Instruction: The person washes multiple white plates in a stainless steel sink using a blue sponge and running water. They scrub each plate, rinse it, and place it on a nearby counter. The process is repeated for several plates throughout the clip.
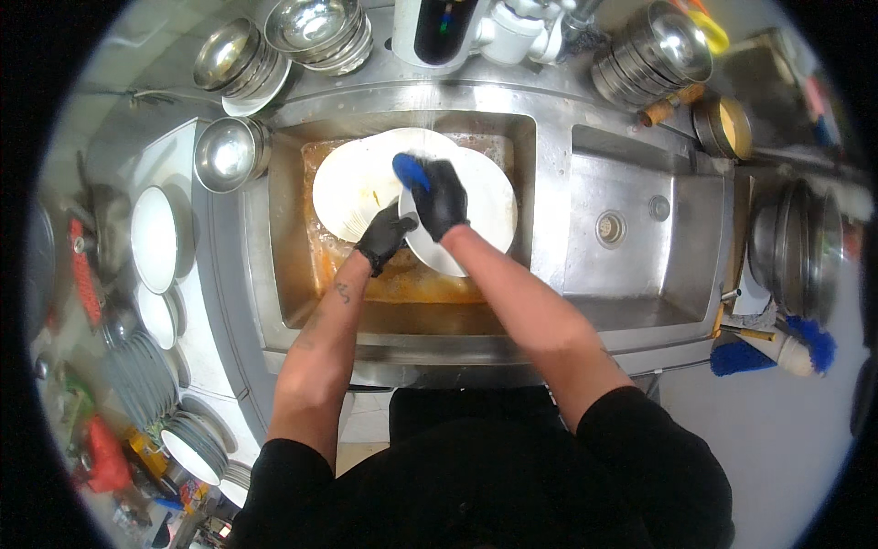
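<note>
Over the left sink basin, my left hand in a black glove grips the rim of a white plate, thumb on its upper face. My right hand, gloved in black too, holds a blue scrubbing brush above that plate; the hand hides part of the plate, and I cannot tell whether the bristles touch it. Under both hands lie a stack of white plates and another white plate at its right. Brownish, oily-looking water shows around them.
Steel bowls stand stacked at back left, left and back right. A white wall-side device overhangs the basin's back. The right basin has a drain. White plates line the left counter; blue-bristled brushes hang at right.
</note>
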Available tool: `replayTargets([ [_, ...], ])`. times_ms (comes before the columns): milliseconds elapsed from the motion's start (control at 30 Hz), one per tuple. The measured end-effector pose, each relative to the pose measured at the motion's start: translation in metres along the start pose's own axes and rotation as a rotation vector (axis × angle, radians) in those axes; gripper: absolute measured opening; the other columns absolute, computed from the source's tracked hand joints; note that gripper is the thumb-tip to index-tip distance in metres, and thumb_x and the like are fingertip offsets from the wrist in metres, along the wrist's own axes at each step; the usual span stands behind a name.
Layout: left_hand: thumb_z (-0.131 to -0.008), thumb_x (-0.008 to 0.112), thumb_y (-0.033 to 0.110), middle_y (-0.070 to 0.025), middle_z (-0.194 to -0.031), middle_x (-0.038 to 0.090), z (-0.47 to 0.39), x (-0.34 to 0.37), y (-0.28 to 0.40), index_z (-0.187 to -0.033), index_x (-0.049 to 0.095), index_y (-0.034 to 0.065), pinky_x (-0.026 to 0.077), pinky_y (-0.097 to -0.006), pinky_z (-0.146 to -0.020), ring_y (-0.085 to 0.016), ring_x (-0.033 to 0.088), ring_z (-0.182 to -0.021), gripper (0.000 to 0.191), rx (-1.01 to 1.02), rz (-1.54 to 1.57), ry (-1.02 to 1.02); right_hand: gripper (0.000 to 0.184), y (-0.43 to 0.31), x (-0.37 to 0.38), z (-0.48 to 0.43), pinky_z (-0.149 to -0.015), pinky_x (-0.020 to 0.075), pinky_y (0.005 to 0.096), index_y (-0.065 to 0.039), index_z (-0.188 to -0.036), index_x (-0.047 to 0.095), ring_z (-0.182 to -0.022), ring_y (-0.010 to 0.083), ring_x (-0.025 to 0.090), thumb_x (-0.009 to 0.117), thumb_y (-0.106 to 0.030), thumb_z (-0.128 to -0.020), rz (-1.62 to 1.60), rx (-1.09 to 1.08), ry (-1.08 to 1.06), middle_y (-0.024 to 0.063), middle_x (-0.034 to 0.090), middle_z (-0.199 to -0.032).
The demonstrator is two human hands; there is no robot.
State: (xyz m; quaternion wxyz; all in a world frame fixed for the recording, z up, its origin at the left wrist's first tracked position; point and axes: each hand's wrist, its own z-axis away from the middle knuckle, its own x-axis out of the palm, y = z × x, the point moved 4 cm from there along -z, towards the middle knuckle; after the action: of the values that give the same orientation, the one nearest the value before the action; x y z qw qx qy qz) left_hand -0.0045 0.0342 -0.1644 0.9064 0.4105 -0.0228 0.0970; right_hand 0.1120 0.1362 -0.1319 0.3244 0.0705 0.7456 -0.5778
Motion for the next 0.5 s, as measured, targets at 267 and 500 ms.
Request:
replayTargets([
  [267, -0.096, 0.067, 0.012, -0.0076, -0.127, 0.069, 0.061, -0.024, 0.003, -0.145, 0.054, 0.0071, 0.061, -0.0358, -0.084, -0.021, 0.069, -0.108, 0.051, 0.036, 0.202, 0.237, 0.045, 0.067, -0.029, -0.020, -0.083, 0.0536, 0.0541, -0.012, -0.094, 0.069, -0.096, 0.0456, 0.067, 0.051, -0.053, -0.099, 0.264, 0.566, 0.134, 0.0207, 0.071, -0.099],
  [500, -0.096, 0.066, 0.008, -0.0090, -0.134, 0.064, 0.065, -0.002, -0.008, -0.147, 0.052, 0.0105, 0.060, -0.0392, -0.088, -0.023, 0.067, -0.114, 0.053, 0.138, 0.429, 0.360, 0.027, -0.007, -0.002, 0.056, -0.096, 0.0520, 0.0463, -0.008, -0.112, 0.070, -0.110, 0.0405, 0.065, 0.071, -0.025, -0.092, -0.052, 0.275, -0.099, 0.0202, 0.069, -0.115],
])
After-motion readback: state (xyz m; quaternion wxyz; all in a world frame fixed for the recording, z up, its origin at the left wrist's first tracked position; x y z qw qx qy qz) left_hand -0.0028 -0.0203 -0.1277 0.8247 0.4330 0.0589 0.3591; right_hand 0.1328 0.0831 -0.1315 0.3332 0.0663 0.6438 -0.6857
